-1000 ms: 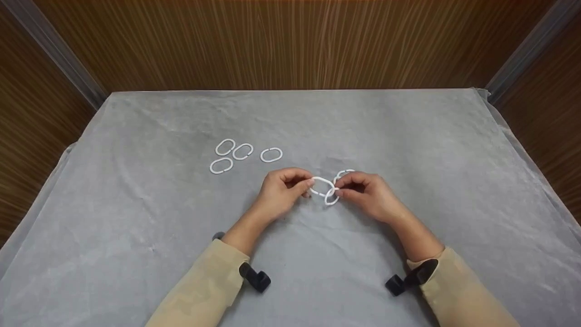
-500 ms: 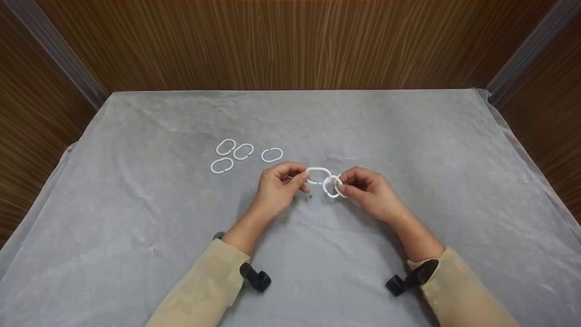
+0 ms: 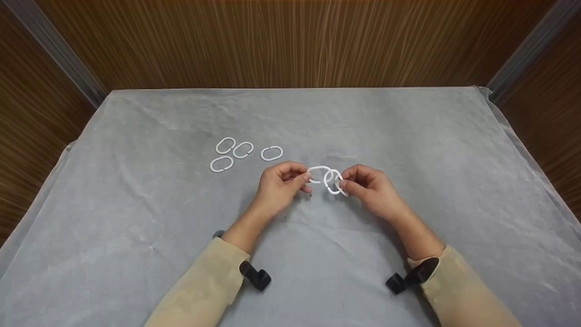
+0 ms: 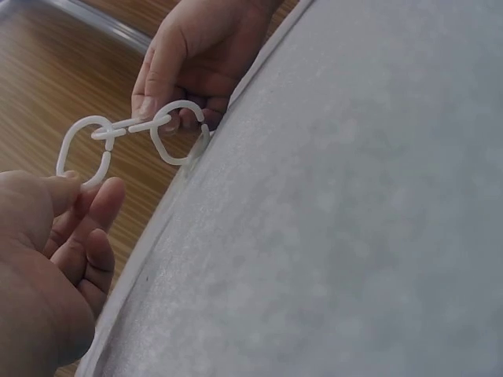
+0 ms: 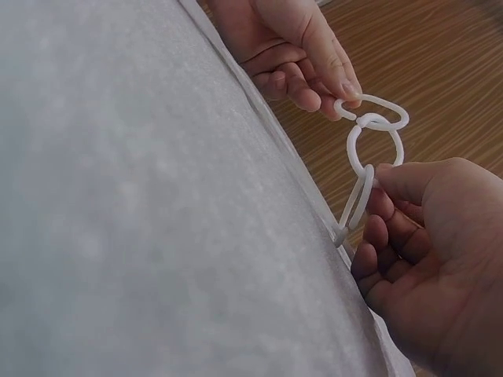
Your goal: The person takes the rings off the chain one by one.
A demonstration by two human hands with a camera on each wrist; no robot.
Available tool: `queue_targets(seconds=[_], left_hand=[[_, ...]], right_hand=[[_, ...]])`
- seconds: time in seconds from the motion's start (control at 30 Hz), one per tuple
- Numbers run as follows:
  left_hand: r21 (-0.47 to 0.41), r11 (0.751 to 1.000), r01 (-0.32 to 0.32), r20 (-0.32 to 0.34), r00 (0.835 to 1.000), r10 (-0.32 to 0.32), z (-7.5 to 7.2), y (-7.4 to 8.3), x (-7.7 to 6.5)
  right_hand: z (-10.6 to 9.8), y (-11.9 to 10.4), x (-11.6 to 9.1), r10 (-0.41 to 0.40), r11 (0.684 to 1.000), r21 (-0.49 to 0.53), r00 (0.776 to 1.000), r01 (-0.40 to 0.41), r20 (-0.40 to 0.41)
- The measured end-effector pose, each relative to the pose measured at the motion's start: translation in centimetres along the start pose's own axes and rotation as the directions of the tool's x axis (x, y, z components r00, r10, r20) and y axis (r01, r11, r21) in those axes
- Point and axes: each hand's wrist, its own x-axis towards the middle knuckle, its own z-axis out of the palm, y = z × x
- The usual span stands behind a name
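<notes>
Three white plastic chain links are joined in a short chain between the two hands, above the cloth. My left hand (image 3: 279, 186) pinches the left link (image 3: 319, 168) at its outer end between thumb and fingers. Through that one runs the middle link (image 5: 353, 149), which nobody's fingers cover in the right wrist view. Thumb and fingers of my right hand (image 3: 374, 188) pinch the right link (image 4: 182, 104), close to where it meets the middle one. A narrow split shows in the left link's side in the left wrist view.
Several more white links lie flat on the grey cloth (image 3: 159, 195), up and left of the hands: a loose group with one link (image 3: 219, 170) nearest the front, and a separate link (image 3: 263, 156) to its right. A wood-grain panel (image 3: 290, 45) stands behind the table.
The chain between the hands has been lifted slightly away from me and drawn out, and the right link has swung into view beside the right fingertips. Links on the cloth have stayed put.
</notes>
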Motion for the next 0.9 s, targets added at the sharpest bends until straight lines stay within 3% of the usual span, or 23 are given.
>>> queue_targets(seconds=[0.9], left_hand=[[-0.007, 1.000, 0.027, 0.079, 0.997, -0.026, 0.01, -0.12, -0.13]], right_hand=[[0.12, -0.15, 0.00, 0.016, 1.000, 0.016, 1.000, -0.016, -0.012]])
